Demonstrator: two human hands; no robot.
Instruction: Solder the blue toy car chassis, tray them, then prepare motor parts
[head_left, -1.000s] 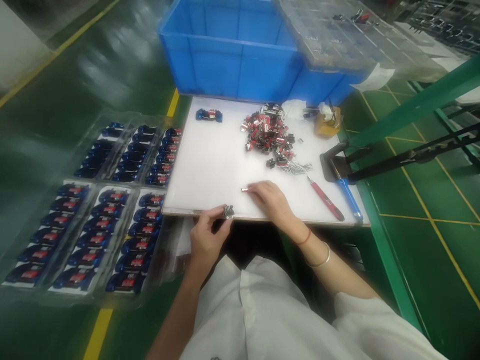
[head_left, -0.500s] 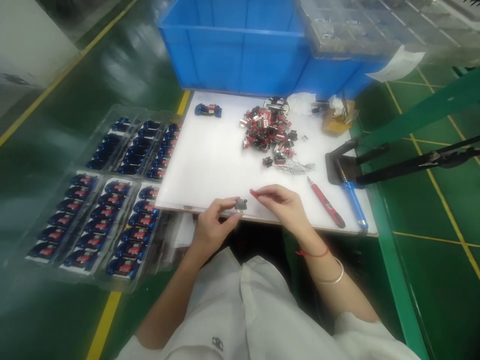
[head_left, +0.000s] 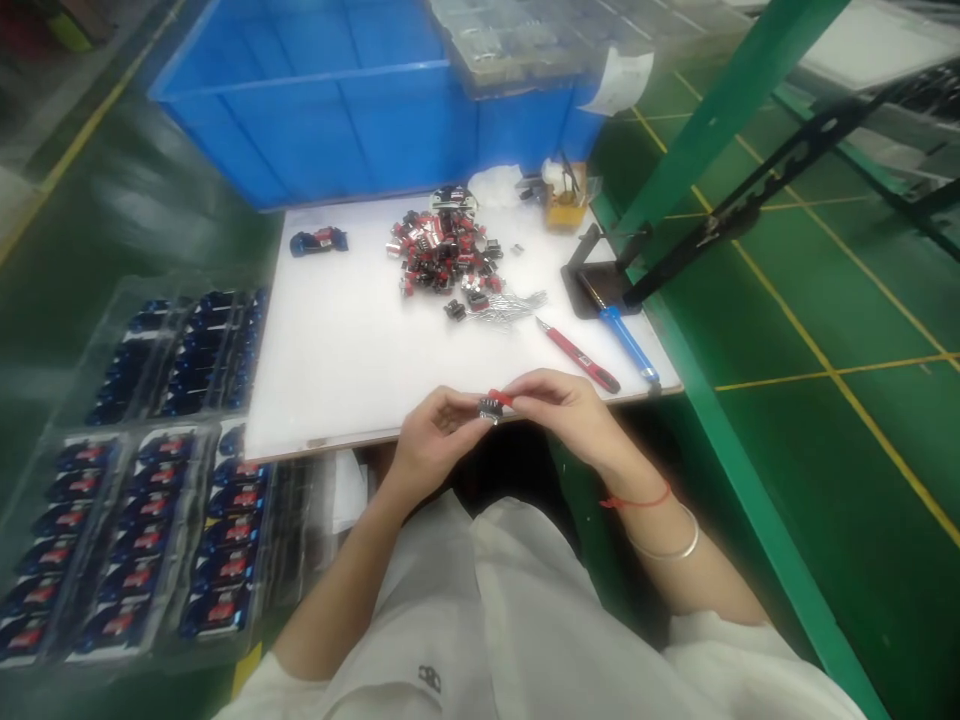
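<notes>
My left hand (head_left: 431, 440) pinches a small dark part (head_left: 489, 408) at the near edge of the white board (head_left: 352, 340). My right hand (head_left: 566, 415) pinches a small red piece (head_left: 501, 398) and holds it against that dark part. Both hands meet just in front of my body. A pile of small red and black parts (head_left: 442, 255) lies at the far middle of the board. One blue toy car (head_left: 319, 241) sits alone at the far left of the board.
Clear trays of blue toy cars (head_left: 150, 480) lie to the left. A large blue bin (head_left: 352, 100) stands behind the board. A red-handled tool (head_left: 579, 357) and a blue-handled tool (head_left: 626, 340) lie at the right edge, by a black stand (head_left: 592, 290). A green frame (head_left: 720, 120) runs along the right.
My right hand lifted the red piece off the board and brought it to the dark part in my left hand. The view swung to the right.
</notes>
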